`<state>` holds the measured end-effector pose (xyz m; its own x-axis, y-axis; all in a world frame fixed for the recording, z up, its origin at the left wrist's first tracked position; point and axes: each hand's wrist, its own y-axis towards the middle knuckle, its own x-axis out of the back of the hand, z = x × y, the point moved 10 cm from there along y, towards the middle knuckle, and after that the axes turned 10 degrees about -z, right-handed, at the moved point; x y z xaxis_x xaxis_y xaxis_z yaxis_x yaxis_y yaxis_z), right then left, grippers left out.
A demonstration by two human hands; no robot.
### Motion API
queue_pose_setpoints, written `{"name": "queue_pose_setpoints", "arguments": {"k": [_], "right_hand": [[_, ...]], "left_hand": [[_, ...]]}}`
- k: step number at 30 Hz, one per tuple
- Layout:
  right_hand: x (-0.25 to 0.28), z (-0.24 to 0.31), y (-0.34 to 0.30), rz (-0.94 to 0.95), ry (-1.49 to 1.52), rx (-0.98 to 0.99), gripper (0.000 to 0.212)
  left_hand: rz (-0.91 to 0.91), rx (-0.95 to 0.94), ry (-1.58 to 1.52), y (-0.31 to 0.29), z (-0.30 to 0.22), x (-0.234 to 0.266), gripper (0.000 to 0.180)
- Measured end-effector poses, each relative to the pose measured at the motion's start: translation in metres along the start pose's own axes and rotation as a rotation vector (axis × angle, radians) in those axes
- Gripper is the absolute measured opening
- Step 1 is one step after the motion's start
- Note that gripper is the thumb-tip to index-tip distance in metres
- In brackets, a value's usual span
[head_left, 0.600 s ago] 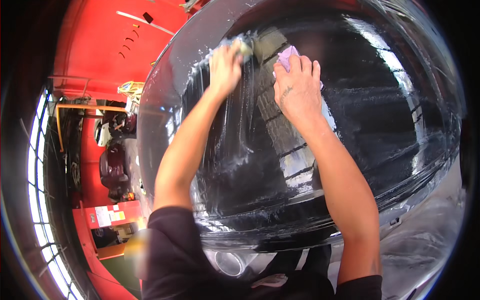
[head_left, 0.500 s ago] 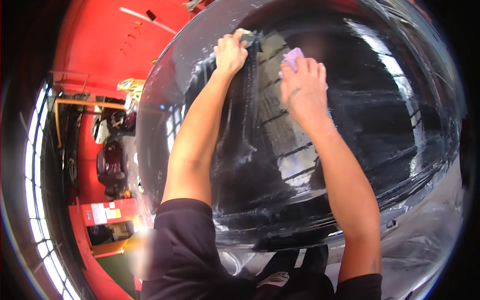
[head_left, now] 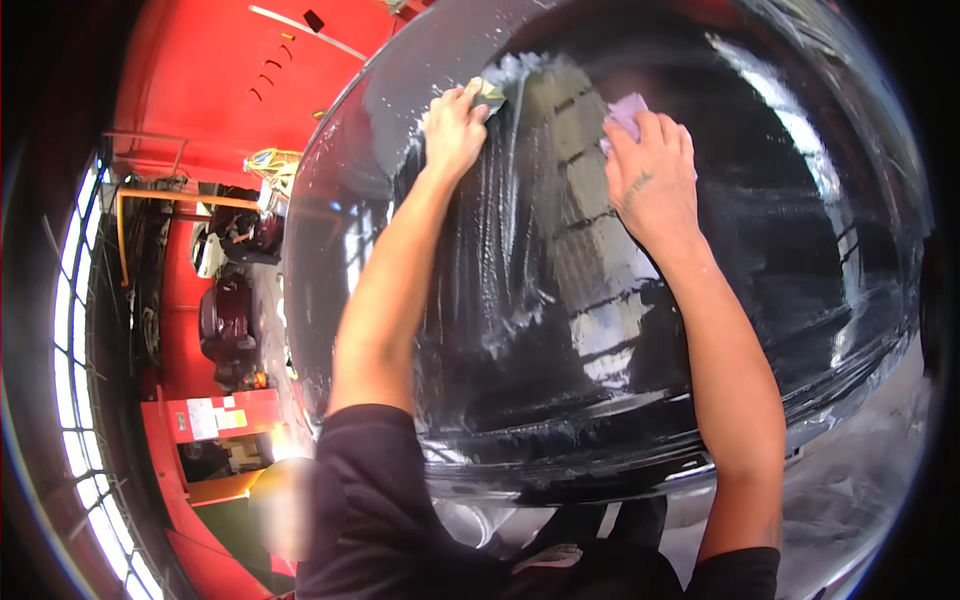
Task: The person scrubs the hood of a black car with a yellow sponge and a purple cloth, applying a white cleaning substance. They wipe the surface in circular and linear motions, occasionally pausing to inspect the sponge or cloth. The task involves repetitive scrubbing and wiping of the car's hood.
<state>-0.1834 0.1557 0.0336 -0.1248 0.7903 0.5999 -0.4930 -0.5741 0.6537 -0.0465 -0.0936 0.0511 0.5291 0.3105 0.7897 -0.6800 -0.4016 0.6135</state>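
Note:
A glossy black car panel curves in front of me, streaked with whitish wet smears. Far up on it, left of the middle, my left hand presses down a small yellow-and-grey pad with bent fingers. White foamy residue lies just beyond that pad, and pale streaks run from there toward me. To the right, my right hand rests on the panel, fingers curled over a crumpled lilac cloth. The fingers hide part of both the pad and the cloth.
Cloudy translucent sheeting spreads beside the panel at the lower right. Left of the panel stand a red wall, an orange metal frame and a dark red car part. A person's blurred head is at the lower left.
My left hand has drawn slightly nearer and left with the pad, uncovering the white foam. My right hand has shifted to the right with the cloth. The whole view has shifted a little.

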Motion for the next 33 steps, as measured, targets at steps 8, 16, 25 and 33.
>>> {"name": "queue_pose_setpoints", "arguments": {"k": [8, 16, 25, 33], "right_hand": [[0.007, -0.03, 0.006, -0.111, -0.065, 0.02, 0.035], [0.003, 0.001, -0.001, -0.081, -0.014, 0.077, 0.031], [0.006, -0.028, 0.005, -0.083, -0.069, 0.061, 0.035], [0.001, 0.006, 0.004, -0.077, -0.01, 0.093, 0.034]], "left_hand": [[0.195, 0.025, -0.109, -0.211, -0.095, 0.152, 0.056], [0.039, 0.178, 0.042, -0.058, 0.065, 0.048, 0.039], [0.151, 0.059, -0.134, -0.226, -0.044, 0.153, 0.057], [0.11, 0.282, 0.189, -0.055, 0.126, 0.05, 0.035]]}}
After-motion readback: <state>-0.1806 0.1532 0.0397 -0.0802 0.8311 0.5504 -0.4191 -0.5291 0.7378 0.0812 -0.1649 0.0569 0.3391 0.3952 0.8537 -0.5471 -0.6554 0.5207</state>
